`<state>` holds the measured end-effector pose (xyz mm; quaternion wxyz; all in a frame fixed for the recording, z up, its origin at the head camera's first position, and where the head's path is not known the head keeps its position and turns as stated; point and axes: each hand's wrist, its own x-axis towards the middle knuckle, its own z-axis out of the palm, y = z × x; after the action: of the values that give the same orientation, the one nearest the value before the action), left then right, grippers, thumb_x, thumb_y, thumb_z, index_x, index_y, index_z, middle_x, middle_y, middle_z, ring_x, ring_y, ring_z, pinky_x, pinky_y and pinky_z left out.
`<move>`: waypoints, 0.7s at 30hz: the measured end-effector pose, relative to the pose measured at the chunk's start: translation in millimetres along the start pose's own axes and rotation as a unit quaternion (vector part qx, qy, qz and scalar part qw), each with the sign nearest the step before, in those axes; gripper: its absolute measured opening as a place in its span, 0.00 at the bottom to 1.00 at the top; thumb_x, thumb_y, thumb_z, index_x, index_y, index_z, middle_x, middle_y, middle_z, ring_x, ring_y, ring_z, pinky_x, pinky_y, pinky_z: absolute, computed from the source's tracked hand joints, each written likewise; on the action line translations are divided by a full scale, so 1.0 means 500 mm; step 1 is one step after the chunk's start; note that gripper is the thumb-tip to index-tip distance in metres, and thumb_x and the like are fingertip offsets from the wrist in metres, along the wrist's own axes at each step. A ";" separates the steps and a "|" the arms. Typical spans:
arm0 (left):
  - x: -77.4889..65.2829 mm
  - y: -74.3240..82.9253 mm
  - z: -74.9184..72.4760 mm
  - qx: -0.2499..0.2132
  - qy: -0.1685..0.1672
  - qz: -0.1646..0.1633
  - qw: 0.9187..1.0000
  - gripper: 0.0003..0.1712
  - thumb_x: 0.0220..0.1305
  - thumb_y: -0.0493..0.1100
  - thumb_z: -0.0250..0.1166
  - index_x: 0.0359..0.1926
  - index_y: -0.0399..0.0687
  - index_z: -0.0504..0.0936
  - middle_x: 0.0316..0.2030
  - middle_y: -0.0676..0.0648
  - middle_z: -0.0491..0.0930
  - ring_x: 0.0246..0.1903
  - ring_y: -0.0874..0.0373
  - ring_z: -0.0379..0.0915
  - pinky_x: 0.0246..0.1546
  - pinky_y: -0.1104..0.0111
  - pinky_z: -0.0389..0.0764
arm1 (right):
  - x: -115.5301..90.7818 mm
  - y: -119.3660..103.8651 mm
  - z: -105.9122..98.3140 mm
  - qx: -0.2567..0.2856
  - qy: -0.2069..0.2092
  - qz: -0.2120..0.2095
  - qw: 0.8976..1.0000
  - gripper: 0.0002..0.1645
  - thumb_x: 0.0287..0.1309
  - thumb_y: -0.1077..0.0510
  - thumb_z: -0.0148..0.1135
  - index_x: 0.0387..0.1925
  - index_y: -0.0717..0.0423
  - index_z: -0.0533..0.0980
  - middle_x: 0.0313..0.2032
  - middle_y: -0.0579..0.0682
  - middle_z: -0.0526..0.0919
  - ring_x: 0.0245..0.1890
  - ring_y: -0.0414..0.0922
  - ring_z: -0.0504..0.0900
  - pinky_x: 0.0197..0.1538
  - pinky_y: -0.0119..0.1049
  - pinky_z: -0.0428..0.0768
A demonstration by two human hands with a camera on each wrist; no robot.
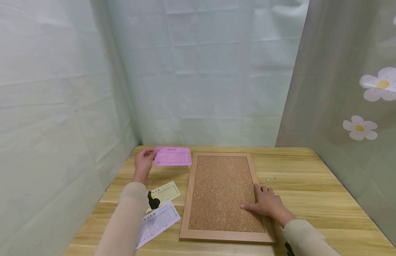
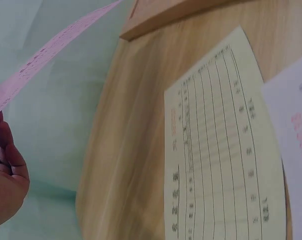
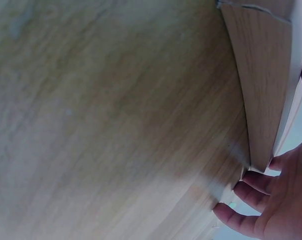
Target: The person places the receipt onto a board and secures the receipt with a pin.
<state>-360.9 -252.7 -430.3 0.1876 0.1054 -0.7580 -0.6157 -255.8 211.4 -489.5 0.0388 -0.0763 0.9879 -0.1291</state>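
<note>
My left hand [image 1: 144, 164] pinches the left edge of a pink printed form [image 1: 173, 156] between thumb and fingers, above the back left of the table. In the left wrist view the pink form [image 2: 51, 55] bends upward from the fingertips. A cork board [image 1: 225, 192] with a wooden frame lies flat at the middle of the table. My right hand [image 1: 267, 202] rests across its right frame edge, thumb out over the cork and fingers spread along the outer side. The right wrist view shows those fingers [image 3: 253, 195] by the end of the frame's side [image 3: 261, 85].
Left of the board lie a yellow printed form [image 1: 167, 192] and, nearer, a white one [image 1: 159, 220], partly under my left sleeve. Two tiny objects [image 1: 267, 179] sit on the wood table [image 1: 313, 199] right of the board. Pale curtains [image 1: 210, 89] enclose the table.
</note>
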 end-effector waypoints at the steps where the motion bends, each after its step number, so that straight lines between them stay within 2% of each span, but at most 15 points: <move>1: 0.000 0.002 0.003 -0.004 -0.001 0.000 1.000 0.15 0.70 0.40 0.63 0.51 0.33 0.80 0.39 0.45 0.81 0.32 0.64 0.74 0.34 0.73 0.72 | 0.001 0.000 0.001 0.000 0.000 0.000 1.000 0.70 0.41 0.17 0.62 0.70 0.65 0.60 0.58 0.73 0.71 0.57 0.70 0.70 0.45 0.67 0.72; 9: -0.008 0.024 0.036 -0.032 -0.011 -0.004 0.999 0.14 0.69 0.39 0.64 0.50 0.33 0.80 0.37 0.47 0.81 0.32 0.62 0.74 0.35 0.70 0.73 | 0.011 -0.004 -0.004 0.000 -0.002 0.000 1.000 0.70 0.41 0.17 0.62 0.70 0.64 0.60 0.58 0.73 0.70 0.58 0.70 0.69 0.47 0.67 0.72; 13: -0.017 0.037 0.062 -0.042 -0.024 -0.008 0.999 0.13 0.69 0.38 0.63 0.49 0.33 0.81 0.35 0.47 0.81 0.31 0.61 0.75 0.36 0.67 0.73 | 0.011 -0.007 -0.007 0.002 -0.006 -0.003 1.000 0.69 0.42 0.18 0.63 0.70 0.65 0.60 0.58 0.73 0.70 0.57 0.70 0.69 0.46 0.67 0.72; 21: -0.031 0.053 0.119 -0.052 -0.054 -0.009 0.997 0.12 0.69 0.38 0.63 0.49 0.35 0.80 0.37 0.45 0.80 0.34 0.58 0.75 0.42 0.62 0.74 | 0.011 -0.002 -0.013 0.015 -0.012 -0.002 1.000 0.70 0.42 0.20 0.66 0.71 0.66 0.59 0.58 0.74 0.70 0.57 0.71 0.69 0.46 0.65 0.73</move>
<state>-369.6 -187.6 -416.9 0.1460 0.0694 -0.7330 -0.6608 -261.8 211.3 -483.1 0.0512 -0.0790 0.9853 -0.1429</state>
